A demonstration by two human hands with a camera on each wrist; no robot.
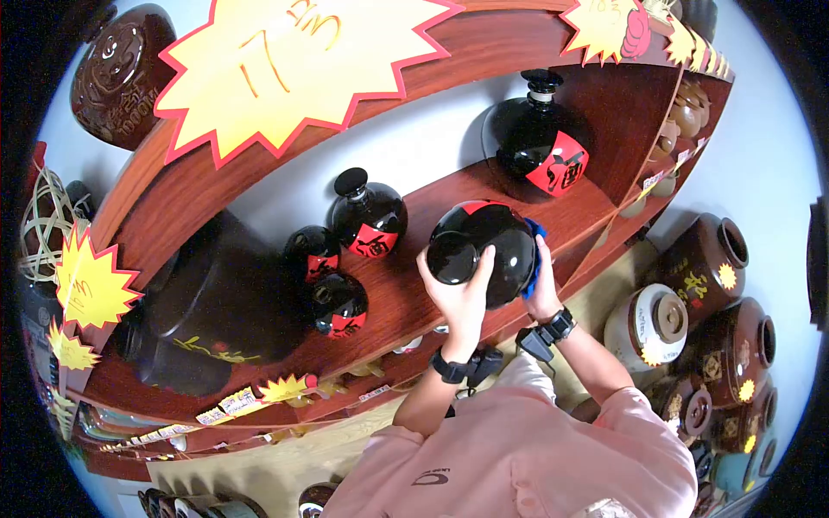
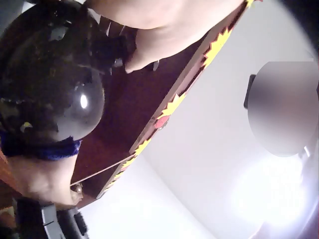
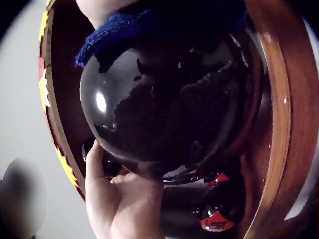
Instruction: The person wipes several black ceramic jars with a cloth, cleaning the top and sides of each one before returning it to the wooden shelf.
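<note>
A round, glossy black wine jar (image 1: 509, 250) with a red patch is held off the shelf, its neck end tilted toward the person. My left hand (image 1: 464, 304) grips it around that end, the thumb lying along its side. On the jar's other side, my right hand (image 1: 544, 289) holds a blue cloth (image 1: 534, 259) against the glaze. The right wrist view shows the fuzzy blue cloth (image 3: 117, 35) along the jar's upper side, with the left hand (image 3: 124, 201) supporting the opposite side. Most of the right hand's fingers are hidden behind cloth and jar.
On the red-brown wooden shelf (image 1: 432, 211) stand a large black jar (image 1: 540, 138), a medium one (image 1: 367, 216) and two small ones. A big dark jar (image 1: 233, 302) fills the left. Starburst price signs (image 1: 302, 78) line the frame. Lidded crocks (image 1: 648, 326) crowd the right side.
</note>
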